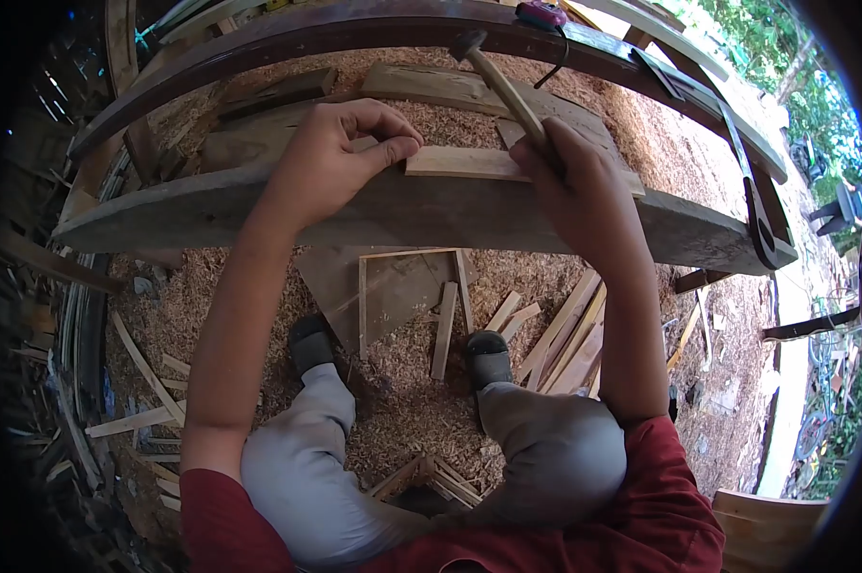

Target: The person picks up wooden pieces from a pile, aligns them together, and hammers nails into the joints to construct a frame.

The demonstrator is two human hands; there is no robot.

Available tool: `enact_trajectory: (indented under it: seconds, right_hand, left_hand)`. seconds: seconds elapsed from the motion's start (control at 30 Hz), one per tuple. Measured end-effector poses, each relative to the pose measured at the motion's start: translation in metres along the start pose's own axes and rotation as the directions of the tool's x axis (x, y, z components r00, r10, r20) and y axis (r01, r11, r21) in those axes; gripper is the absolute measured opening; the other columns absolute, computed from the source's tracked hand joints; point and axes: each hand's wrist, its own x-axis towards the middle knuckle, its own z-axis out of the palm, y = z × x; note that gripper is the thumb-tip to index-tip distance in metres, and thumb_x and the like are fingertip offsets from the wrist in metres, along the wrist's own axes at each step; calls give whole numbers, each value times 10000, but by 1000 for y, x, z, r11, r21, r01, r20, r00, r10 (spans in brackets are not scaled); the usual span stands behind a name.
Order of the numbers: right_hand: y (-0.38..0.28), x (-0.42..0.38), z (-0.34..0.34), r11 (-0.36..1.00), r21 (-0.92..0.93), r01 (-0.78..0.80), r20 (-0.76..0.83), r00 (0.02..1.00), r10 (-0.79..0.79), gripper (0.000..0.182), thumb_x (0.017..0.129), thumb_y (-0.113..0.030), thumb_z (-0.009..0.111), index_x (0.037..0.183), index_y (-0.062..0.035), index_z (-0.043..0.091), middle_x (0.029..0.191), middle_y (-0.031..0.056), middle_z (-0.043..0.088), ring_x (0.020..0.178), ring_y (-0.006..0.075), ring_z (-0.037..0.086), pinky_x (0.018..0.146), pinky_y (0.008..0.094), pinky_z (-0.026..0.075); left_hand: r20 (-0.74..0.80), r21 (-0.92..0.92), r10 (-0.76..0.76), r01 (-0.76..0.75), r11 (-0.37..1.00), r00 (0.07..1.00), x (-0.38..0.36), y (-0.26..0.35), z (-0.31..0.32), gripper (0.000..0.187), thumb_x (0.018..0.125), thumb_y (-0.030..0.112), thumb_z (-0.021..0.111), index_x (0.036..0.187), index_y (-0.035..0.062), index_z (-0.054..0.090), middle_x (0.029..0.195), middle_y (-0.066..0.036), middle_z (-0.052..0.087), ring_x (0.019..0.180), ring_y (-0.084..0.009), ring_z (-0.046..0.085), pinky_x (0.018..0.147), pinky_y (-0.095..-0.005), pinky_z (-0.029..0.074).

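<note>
My right hand (576, 172) is closed round the wooden handle of a hammer (502, 91). Its dark metal head points up and to the left, in the air above the far side of the plank. Under that hand a pale wood strip (464, 161) lies along a thick grey plank (431, 212); the hand hides part of the strip. At the strip's left end is my left hand (354, 153), with thumb and fingers curled together. Whether something small sits between those fingertips cannot be made out.
A dark beam (316, 36) crosses behind, bearing a pink tape measure (542, 13). At the right lies a handsaw (757, 215). Below the plank, a thin wood frame (363, 306), loose strips (569, 334) and wood shavings (402, 411) cover the ground around my feet.
</note>
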Motion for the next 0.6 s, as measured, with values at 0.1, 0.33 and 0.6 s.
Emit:
enact_trajectory:
  seconds: [0.1, 0.33, 0.6]
  right_hand:
    - [-2, 6, -10, 998, 53, 19, 9, 1000, -20, 274, 1031, -276, 722, 1051, -10, 657, 854, 170, 655, 797, 388, 660, 739, 485, 508]
    - [-35, 11, -54, 966, 203, -160, 298, 950, 94, 292, 1066, -241, 697, 1270, -32, 693, 761, 75, 612, 700, 175, 602, 690, 355, 493]
    - [-46, 12, -58, 986, 156, -54, 439, 898, -20, 439, 1089, -153, 613, 1526, -172, 594, 848, 135, 698, 785, 241, 701, 773, 404, 547]
  left_hand:
    - [2, 7, -3, 3, 1000, 1000, 1, 3, -1, 108, 972, 139, 805, 983, 31, 811, 992, 2, 773, 971, -94, 666, 940, -316, 492]
    - [26, -28, -52, 52, 998, 998, 2, -1, -3, 107, 964, 138, 812, 982, 33, 816, 964, 4, 776, 947, -93, 665, 940, -316, 492]
    - [25, 3, -148, 148, 989, 989, 2, 0, -3, 123, 966, 149, 818, 983, 27, 819, 908, 6, 763, 912, -88, 661, 909, -296, 494]
